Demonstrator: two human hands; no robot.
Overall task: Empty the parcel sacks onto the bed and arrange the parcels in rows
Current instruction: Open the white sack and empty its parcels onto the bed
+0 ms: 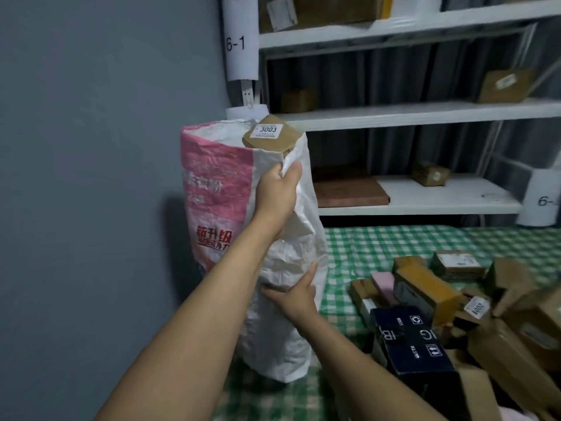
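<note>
My left hand [277, 189] grips the sack [218, 189] near its mouth, where a boxed parcel [273, 133] pokes out. My right hand [296, 294] clutches its middle. It stands upright by the bed's [379, 247] left edge, not yet emptied. Rightward, a dumped heap of parcels [425, 287] awaits rows.

The shelf-post label [239, 44] reads "6-1". The sticker [268, 130] on the parcel [283, 140] reads "3003". The sack [212, 208] carries the print "新升级".
</note>
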